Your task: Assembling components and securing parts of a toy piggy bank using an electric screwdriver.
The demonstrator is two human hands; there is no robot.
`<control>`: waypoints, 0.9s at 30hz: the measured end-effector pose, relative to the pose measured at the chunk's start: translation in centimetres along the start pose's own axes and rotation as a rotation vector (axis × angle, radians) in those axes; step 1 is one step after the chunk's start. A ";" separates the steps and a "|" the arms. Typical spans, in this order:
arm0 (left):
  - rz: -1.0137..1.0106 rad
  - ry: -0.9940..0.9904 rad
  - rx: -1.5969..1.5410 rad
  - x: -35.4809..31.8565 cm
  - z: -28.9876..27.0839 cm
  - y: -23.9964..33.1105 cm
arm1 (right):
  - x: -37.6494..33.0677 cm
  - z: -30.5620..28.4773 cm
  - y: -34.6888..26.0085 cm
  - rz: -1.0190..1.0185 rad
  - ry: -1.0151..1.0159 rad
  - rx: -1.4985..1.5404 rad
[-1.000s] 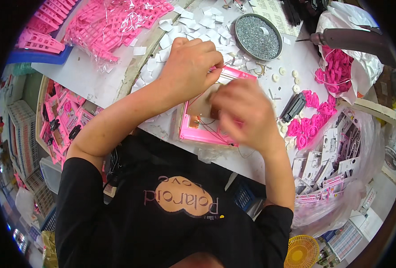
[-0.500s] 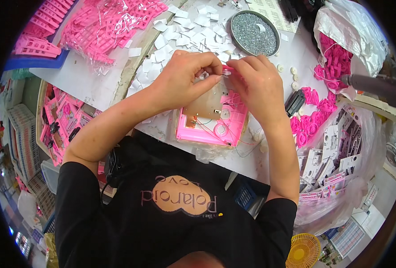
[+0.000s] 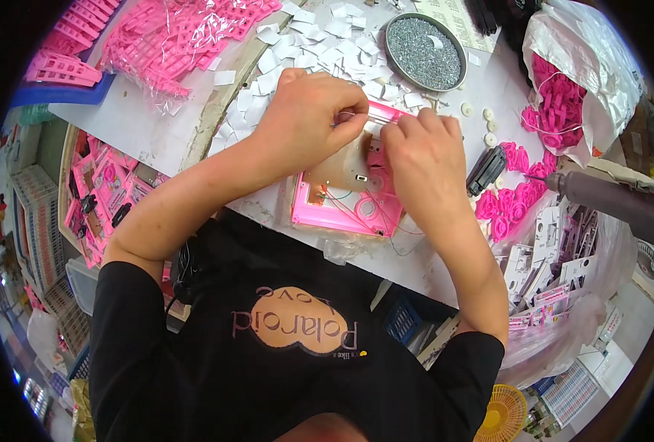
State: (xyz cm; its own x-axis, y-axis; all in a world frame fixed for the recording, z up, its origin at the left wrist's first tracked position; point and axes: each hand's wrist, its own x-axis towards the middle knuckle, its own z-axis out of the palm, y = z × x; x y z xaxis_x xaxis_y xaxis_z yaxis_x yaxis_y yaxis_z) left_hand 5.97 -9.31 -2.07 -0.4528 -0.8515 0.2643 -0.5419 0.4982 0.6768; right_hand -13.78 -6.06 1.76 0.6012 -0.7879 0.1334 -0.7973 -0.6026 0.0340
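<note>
A pink plastic case lies open on the table in front of me. Inside it are a brown circuit board, thin coloured wires and a round ring. Over the far edge of the case, my left hand pinches a thin pale rod between thumb and fingers. Toward my right hand the rod runs across the case. That hand is closed at the case's right side, knuckles up; its fingertips and whatever they hold are hidden.
Small white paper pieces lie scattered beyond the case, beside a round tray of tiny metal parts. At the right are a black part, pink pieces and a dark power screwdriver. Bagged pink parts lie far left.
My hands have moved apart, the right one shifting toward me and over the case's right side. A thin pale rod now shows between them.
</note>
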 end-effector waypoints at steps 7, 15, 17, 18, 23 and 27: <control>0.295 -0.283 0.130 2.6 -0.1 0.1 | -2.6 0.0 -2.1 0.004 0.018 0.208; 0.428 -0.826 0.547 6.2 0.3 4.1 | -3.9 0.5 -2.9 0.246 0.143 0.347; 0.431 -0.903 0.573 6.5 0.4 4.8 | -3.6 0.0 -3.3 0.303 0.121 0.363; 0.378 -0.897 0.537 6.5 0.9 4.7 | -3.3 -0.3 -3.4 0.302 0.081 0.328; 0.076 -0.794 0.404 7.7 -0.5 4.5 | -2.3 -1.5 -2.5 0.311 -0.169 0.242; 0.078 -0.656 0.246 6.9 -0.5 2.1 | -1.7 -0.8 -0.9 0.259 -0.031 0.378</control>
State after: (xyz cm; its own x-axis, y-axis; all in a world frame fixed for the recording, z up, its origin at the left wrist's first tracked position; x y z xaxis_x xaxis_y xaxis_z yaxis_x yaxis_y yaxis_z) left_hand 2.06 -14.20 1.46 -0.7882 -0.5764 -0.2155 -0.6000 0.6417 0.4778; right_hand -14.11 -4.12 2.28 0.3910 -0.9185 0.0599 -0.8493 -0.3851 -0.3611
